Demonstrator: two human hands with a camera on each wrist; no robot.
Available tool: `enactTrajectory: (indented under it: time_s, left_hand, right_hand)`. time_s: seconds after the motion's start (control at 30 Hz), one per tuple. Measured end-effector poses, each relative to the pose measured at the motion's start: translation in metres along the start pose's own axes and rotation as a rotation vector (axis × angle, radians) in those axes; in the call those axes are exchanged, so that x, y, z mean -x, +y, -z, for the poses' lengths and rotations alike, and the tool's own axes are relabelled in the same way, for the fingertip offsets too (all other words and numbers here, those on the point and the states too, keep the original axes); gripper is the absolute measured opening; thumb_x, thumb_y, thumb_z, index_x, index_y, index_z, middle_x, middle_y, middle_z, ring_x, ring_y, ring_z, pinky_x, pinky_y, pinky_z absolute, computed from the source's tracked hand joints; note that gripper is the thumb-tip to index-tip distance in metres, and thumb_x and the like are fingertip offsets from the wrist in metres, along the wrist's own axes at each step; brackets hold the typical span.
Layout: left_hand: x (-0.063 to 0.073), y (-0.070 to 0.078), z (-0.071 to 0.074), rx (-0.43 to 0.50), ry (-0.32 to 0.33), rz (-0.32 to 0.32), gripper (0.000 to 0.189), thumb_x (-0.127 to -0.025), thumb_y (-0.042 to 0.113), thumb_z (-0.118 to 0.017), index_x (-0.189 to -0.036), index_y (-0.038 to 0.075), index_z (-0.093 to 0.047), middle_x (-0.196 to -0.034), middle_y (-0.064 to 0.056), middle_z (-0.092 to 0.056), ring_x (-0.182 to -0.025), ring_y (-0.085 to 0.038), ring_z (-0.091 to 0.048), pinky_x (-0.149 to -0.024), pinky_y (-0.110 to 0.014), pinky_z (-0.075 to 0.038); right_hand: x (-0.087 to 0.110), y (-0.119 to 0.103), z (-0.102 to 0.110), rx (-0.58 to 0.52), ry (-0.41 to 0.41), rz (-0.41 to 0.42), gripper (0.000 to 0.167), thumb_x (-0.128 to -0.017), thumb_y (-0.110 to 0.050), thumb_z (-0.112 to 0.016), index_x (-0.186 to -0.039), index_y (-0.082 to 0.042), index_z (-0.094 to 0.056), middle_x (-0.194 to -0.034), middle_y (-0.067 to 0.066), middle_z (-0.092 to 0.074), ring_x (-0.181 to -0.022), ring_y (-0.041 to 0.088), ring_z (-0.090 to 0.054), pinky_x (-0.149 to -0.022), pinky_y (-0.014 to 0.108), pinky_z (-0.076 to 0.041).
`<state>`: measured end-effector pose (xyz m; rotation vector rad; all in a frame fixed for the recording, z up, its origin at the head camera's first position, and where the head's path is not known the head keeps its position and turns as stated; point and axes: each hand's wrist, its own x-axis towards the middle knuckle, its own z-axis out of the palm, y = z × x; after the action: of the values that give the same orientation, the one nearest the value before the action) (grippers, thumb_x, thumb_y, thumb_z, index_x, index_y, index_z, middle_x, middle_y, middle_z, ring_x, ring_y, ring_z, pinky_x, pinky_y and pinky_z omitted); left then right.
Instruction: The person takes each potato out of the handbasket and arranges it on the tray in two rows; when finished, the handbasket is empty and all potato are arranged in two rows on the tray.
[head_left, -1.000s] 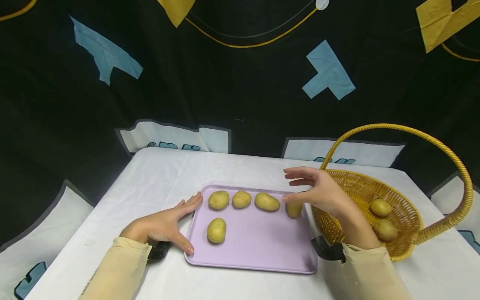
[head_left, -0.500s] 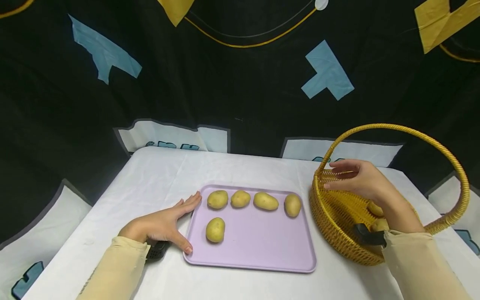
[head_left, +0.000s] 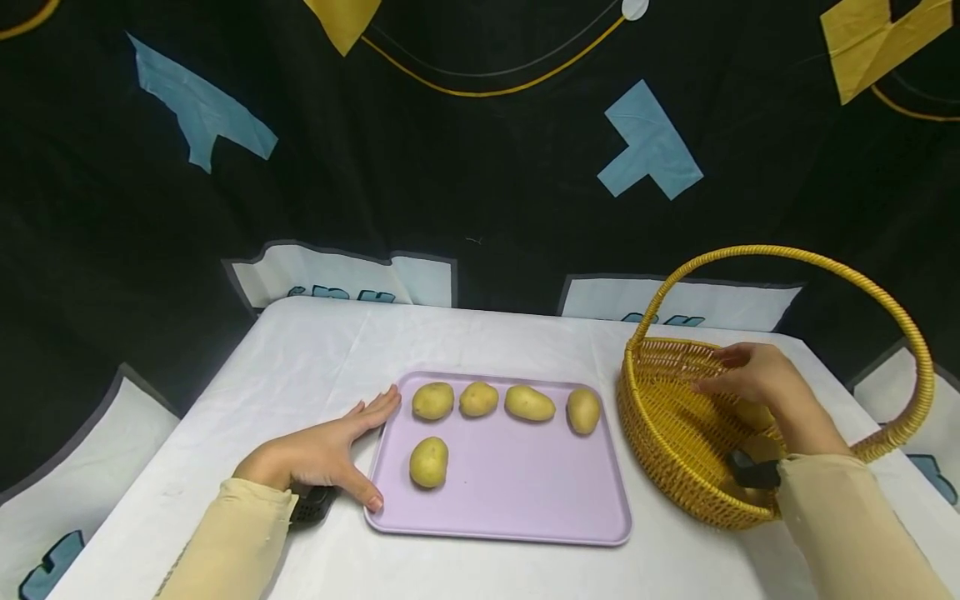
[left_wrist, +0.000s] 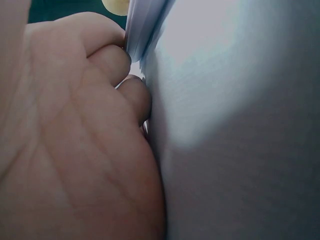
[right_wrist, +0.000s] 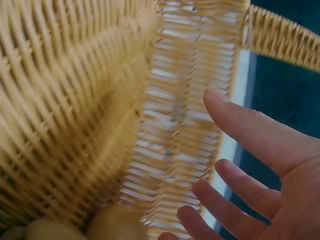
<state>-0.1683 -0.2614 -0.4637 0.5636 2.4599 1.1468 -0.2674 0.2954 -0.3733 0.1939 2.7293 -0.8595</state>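
The smooth, oval, yellow-brown potatoes in the basket point(right_wrist: 117, 223) sat low, under the right hand point(head_left: 761, 379) and its wrist, partly hidden, at least two by the right wrist view. They would likely feel firm and fairly dense for their size, not fragile, though the skins could bruise and the rounded sides might roll; a grip round the thickest part, thumb opposite fingers, should serve best. The right hand hung within the golden-brown, oval woven wicker basket point(head_left: 660, 408), thumb parted from loosely bent fingers, holding nothing. That basket looked light and springy, so its wall could shift if knocked; its tall arched wicker handle point(head_left: 810, 257) rose beyond the right hand.

Between the hands lay a flat, pale lilac, rectangular tray point(head_left: 517, 492), probably stiff and light, best steadied by its raised rim. The left hand point(head_left: 318, 454), well apart from the right, rested along its near side of that rim, thumb and fingers spread and gripping no potato. Four similar yellow-brown potatoes point(head_left: 529, 403) lined the tray's far side; a fifth, plump potato point(head_left: 428, 462) sat just inside from the left hand's thumb. White cloth point(head_left: 322, 367) spread beneath both hands, with a black curtain point(head_left: 480, 183) beyond them
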Motion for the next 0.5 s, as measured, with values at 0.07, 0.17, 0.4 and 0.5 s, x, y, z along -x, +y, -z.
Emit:
enactTrajectory:
  time_s: [0.07, 0.17, 0.4, 0.5]
  left_hand:
    - [0.000, 0.000, 0.000, -0.001, 0.000, 0.000, 0.135, -0.059, 0.033, -0.098, -0.162, 0.007, -0.014, -0.168, -0.010, 0.000, -0.148, -0.048, 0.011, -0.114, -0.068, 0.003]
    - [-0.001, 0.000, 0.000, -0.005, 0.000, -0.002, 0.135, -0.059, 0.033, -0.098, -0.162, 0.008, -0.014, -0.168, -0.010, -0.001, -0.148, -0.048, 0.010, -0.114, -0.068, 0.002]
    - [-0.002, 0.002, 0.000, -0.010, 0.002, 0.005, 0.136, -0.059, 0.034, -0.098, -0.162, 0.010, -0.013, -0.168, -0.010, 0.000, -0.148, -0.048, 0.010, -0.114, -0.068, 0.002]
    - [-0.001, 0.002, 0.000, -0.012, 0.005, 0.008, 0.136, -0.059, 0.034, -0.098, -0.162, 0.010, -0.013, -0.168, -0.010, 0.000, -0.149, -0.047, 0.010, -0.114, -0.068, 0.002]
  right_hand:
    - [-0.003, 0.007, 0.001, -0.013, -0.011, -0.035, 0.105, -0.077, -0.052, -0.085, -0.147, 0.009, -0.036, -0.147, 0.038, -0.033, -0.127, 0.054, -0.037, -0.105, 0.069, -0.034]
    - [-0.005, 0.017, 0.004, -0.025, -0.022, -0.076, 0.104, -0.077, -0.047, -0.086, -0.147, 0.010, -0.034, -0.148, 0.039, -0.031, -0.126, 0.054, -0.037, -0.106, 0.068, -0.032]
    - [-0.010, 0.024, 0.008, -0.030, -0.023, -0.182, 0.100, -0.075, -0.037, -0.089, -0.145, 0.009, -0.035, -0.137, 0.036, -0.039, -0.110, 0.047, -0.045, -0.096, 0.064, -0.043]
    - [-0.011, 0.022, 0.008, -0.022, -0.039, -0.211, 0.097, -0.074, -0.036, -0.090, -0.143, 0.007, -0.038, -0.129, 0.034, -0.043, -0.105, 0.045, -0.047, -0.090, 0.059, -0.047]
